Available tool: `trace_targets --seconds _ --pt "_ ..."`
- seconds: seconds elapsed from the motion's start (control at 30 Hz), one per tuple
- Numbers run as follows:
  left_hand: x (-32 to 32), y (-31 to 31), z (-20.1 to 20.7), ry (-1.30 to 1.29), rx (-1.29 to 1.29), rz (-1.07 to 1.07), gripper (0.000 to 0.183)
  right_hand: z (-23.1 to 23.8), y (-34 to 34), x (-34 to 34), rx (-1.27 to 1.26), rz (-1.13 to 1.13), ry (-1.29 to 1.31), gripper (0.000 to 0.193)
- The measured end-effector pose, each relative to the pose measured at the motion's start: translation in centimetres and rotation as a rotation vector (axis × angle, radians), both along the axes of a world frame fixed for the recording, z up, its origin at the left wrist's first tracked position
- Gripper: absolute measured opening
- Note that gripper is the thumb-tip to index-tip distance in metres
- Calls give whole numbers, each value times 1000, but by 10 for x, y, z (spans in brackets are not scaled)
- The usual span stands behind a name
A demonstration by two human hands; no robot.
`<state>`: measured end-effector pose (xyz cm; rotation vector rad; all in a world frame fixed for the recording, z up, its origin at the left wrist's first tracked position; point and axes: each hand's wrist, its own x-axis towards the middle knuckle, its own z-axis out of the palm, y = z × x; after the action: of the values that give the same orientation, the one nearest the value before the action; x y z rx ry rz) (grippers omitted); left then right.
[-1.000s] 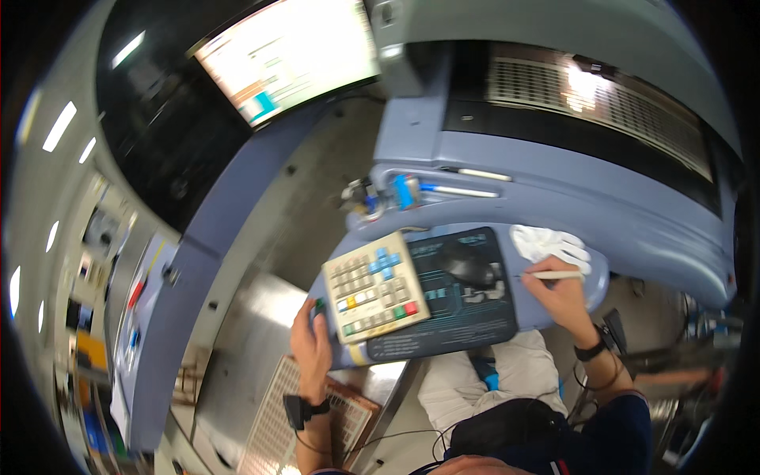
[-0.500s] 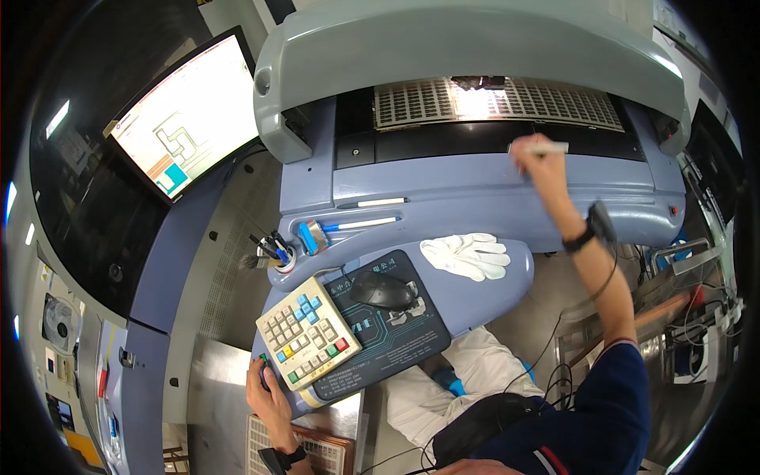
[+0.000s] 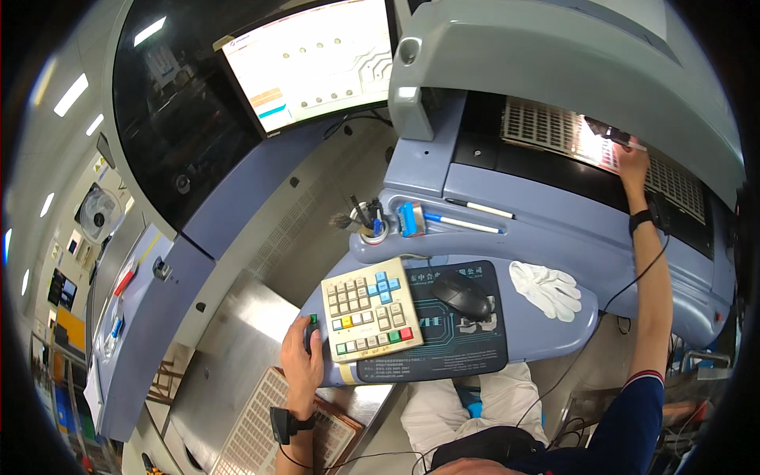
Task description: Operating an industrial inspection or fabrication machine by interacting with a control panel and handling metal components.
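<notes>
My right hand [image 3: 631, 168] is reaching under the machine's grey hood, closed around a whitish pen [image 3: 636, 146]. It is beside a brightly lit spot on the panel [image 3: 546, 127], which carries rows of small repeated patterns. A dark fitting [image 3: 606, 129] hangs just over that spot, next to the pen. Over at the left edge of the blue-grey shelf, my left hand [image 3: 301, 360] curls around a small black control [image 3: 310, 331] with a green button. The cream keypad [image 3: 370, 310], with several coloured keys, lies right beside it.
A black mouse [image 3: 461, 294] rests on a dark mat [image 3: 443, 348]; white gloves [image 3: 545, 290] lie right of it. Behind stand a pen cup [image 3: 370, 226], a blue block [image 3: 411, 219] and two pens. A lit monitor [image 3: 317, 67] and the grey hood [image 3: 554, 59] rise beyond. More panels [image 3: 261, 427] lie lower left.
My right hand has moved from the machine's front ledge in under the hood, onto the panel, with the pen. The view has swung left, and the monitor's picture differs. My left hand stays put.
</notes>
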<state>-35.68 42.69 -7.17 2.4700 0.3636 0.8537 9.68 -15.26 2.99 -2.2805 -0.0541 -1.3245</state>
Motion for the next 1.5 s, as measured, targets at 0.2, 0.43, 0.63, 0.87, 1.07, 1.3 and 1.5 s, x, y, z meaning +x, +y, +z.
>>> trace_targets --seconds 0.2,0.43,0.63,0.87,1.07,1.3,1.5 --pt "-5 4 0 65 7 58 31 -5 11 9 8 78 -62 33" --pt "-3 3 -1 89 -22 69 33 0 13 3 63 176 32 30" --pt "-3 2 0 98 -14 78 33 -2 13 2 13 126 3 28" --pt "-2 1 1 97 -21 66 33 -2 5 6 36 124 32 29" --pt "-3 2 0 111 9 79 33 0 16 1 29 127 60 30" --pt "-3 2 -1 97 5 71 32 0 9 7 -36 90 8 31" --pt "-3 1 -1 95 -7 70 32 -5 9 6 -38 96 6 32"
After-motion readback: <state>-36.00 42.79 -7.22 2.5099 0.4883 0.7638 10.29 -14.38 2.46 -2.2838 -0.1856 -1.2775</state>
